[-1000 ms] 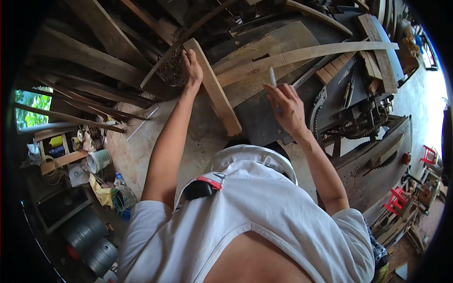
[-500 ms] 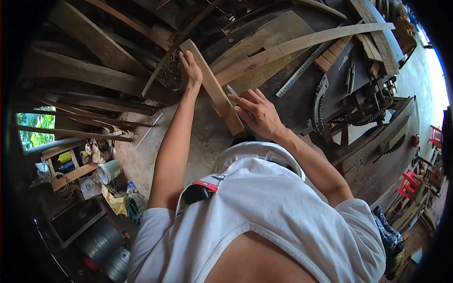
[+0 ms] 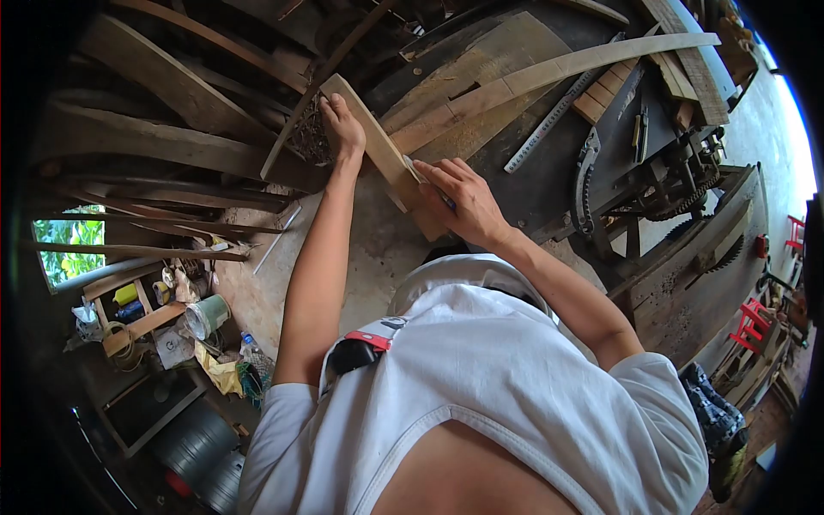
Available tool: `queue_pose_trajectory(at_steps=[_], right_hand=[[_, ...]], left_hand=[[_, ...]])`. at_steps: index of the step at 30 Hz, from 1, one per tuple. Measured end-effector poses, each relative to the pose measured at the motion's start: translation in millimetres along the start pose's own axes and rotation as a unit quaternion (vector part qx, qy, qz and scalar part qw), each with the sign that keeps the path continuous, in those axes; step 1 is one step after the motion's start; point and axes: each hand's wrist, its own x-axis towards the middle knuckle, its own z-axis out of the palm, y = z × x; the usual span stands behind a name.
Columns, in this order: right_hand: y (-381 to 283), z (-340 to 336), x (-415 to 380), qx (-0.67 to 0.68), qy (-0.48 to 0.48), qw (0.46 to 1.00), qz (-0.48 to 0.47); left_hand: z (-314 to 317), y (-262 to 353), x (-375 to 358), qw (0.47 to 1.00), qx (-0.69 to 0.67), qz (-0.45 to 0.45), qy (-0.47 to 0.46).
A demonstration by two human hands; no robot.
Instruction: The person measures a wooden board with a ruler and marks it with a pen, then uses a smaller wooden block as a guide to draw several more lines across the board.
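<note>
A wooden board (image 3: pixel 378 142) slants from the bench edge down towards my waist. Along its left side lies my left hand (image 3: pixel 345 130), fingers pointing up the board and holding it. Closed around a slim, pale tool (image 3: pixel 412 166) is my right hand (image 3: pixel 463 197); the palm hides most of that tool, and its kind cannot be made out. The tool's tip rests at the board's right edge. Just beyond, a long curved wooden piece (image 3: pixel 506 87) with pencil lines lies across the bench.
On the dark bench (image 3: pixel 506 193) lie a metal ruler (image 3: pixel 549 124), a folding saw (image 3: pixel 586 182) and a small knife-like tool (image 3: pixel 640 136). A toothed circular blade (image 3: pixel 725 257) shows at right. Timber planks (image 3: pixel 163 73) are stacked at left; a bucket (image 3: pixel 208 316) stands below them.
My right hand has shifted slightly left, and the tool's tip now lies lower against the board's edge. My left hand stays on the board, which has barely moved.
</note>
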Motion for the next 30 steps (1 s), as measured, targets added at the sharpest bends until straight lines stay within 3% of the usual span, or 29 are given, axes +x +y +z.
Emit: queue_pose_trajectory(at_steps=[7,16,21,27,30], right_hand=[[0.5,4.7,3.2,0.000,0.029,1.000,0.007],[1.9,8.3,5.3,-0.047,0.002,0.999,-0.015],[-5.0,13.5,19.6,-0.106,0.013,0.994,-0.034],[-6.8,13.4,15.2,-0.093,0.003,0.995,-0.019],[-7.4,12.2,16.0,-0.079,0.004,0.997,-0.019]], left_hand=[[-11.3,42.3,-16.3,0.999,0.013,-0.026,-0.019],[-3.3,5.8,2.2,0.999,0.013,0.010,-0.035],[-3.8,26.0,-8.5,1.000,0.020,-0.005,0.011],[-6.2,19.0,-7.2,0.998,0.040,-0.031,-0.033],[2.7,3.7,-0.6,0.999,0.044,-0.007,0.006]])
